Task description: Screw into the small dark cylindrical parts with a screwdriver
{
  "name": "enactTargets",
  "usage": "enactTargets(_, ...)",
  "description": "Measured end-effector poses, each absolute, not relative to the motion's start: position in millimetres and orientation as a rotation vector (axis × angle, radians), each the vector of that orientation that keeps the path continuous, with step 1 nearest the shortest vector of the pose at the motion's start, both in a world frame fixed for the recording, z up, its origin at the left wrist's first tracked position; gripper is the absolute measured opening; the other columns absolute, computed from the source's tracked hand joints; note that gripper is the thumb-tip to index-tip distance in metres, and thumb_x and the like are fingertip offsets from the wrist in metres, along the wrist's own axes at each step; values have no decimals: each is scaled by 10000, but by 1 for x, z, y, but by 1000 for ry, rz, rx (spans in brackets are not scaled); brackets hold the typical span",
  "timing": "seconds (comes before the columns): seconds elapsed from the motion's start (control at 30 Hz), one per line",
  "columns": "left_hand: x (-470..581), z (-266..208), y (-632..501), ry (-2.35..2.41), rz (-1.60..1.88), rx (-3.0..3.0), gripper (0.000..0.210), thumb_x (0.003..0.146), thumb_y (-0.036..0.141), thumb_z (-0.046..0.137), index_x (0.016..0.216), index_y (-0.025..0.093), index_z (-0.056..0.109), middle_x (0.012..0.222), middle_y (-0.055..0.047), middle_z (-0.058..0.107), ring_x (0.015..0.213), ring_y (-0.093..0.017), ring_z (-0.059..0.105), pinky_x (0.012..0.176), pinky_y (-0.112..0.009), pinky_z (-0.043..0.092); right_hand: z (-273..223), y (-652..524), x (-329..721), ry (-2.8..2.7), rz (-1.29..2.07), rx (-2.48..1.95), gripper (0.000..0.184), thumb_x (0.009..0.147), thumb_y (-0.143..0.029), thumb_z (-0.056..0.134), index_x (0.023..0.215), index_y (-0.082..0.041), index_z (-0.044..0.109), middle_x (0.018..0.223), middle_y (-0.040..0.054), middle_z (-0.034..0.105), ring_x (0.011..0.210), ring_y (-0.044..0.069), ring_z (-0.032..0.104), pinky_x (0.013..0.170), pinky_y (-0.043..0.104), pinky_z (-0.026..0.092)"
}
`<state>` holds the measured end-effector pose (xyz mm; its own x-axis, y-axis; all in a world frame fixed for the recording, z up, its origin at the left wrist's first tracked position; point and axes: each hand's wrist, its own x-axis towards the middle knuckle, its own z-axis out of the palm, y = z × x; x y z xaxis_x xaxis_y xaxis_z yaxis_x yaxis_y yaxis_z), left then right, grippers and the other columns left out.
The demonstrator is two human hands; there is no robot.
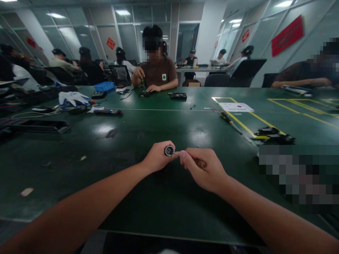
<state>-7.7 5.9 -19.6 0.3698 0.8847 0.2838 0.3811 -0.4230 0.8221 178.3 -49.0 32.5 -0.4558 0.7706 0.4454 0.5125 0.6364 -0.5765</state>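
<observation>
My left hand [159, 157] is closed around a round black part with a silver rim [169, 151]. Its open end faces me, and the rest of it is hidden in the fingers. My right hand [203, 165] grips a small screwdriver [201, 163] with a brownish handle; most of the handle is covered by the fingers. The screwdriver's thin metal shaft points left, its tip at the right edge of the silver rim. Whether the tip is inside the rim or only against it, I cannot tell. Both hands are above the green table [127, 197].
A yellow-black screwdriver [231, 122] lies to the right, near black parts [274, 135] and a white sheet [236, 107]. White gloves [73, 98], a dark tool [108, 112] and a blue bin [104, 86] are at the left. Across the table a person [158, 72] works.
</observation>
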Motion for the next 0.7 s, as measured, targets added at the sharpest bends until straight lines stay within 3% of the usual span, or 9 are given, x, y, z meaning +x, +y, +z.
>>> enactTargets(0.4,-7,-23,4,1123,978,1965,162,806,298,696,766,169,606,679,28,587,632,-118,507,577,-237,341,31,-47,176,-2115,643,-1041,437,1046,-360,438,661,-187,551,584,-30,516,525,101,470,542,254,348)
enactTargets(0.7,-6,-26,7,1115,1054,1950,182,822,313,657,744,167,581,675,34,551,639,-114,473,598,-244,346,33,-52,170,-2309,366,-820,373,1020,-264,433,651,-209,419,615,-29,426,552,108,411,569,274,331)
